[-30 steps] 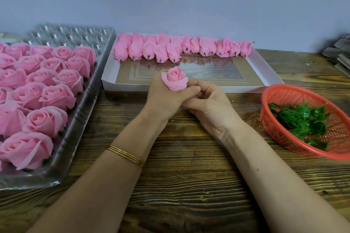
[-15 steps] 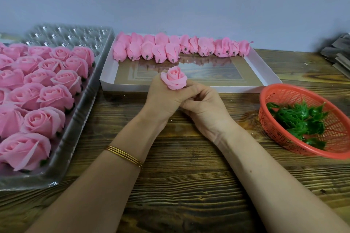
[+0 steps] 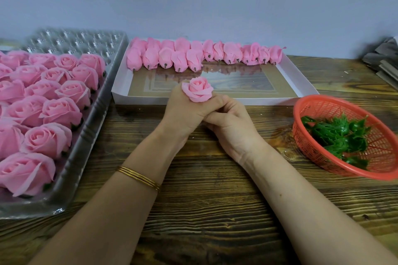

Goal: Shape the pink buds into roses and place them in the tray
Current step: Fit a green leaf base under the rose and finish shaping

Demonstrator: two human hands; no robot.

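Observation:
A small pink rose (image 3: 197, 89) stands upright above my left hand (image 3: 183, 112), which grips it from below at the table's middle. My right hand (image 3: 231, 127) is curled against the left one, fingers tucked under the flower; what they hold is hidden. Several closed pink buds (image 3: 193, 55) lie in rows along the far side of a white box lid (image 3: 301, 84). At the left, a clear plastic tray (image 3: 90, 131) holds several finished pink roses (image 3: 58, 112).
An orange plastic basket (image 3: 318, 103) with several green leaf pieces (image 3: 338, 135) sits at the right on the wooden table (image 3: 215, 211). Grey folded sheets (image 3: 385, 60) lie at the far right by the wall. A gold bangle (image 3: 140, 177) circles my left wrist.
The hands and the rose have stayed in nearly the same place. The rose looks slightly more opened and raised a little in the left hand.

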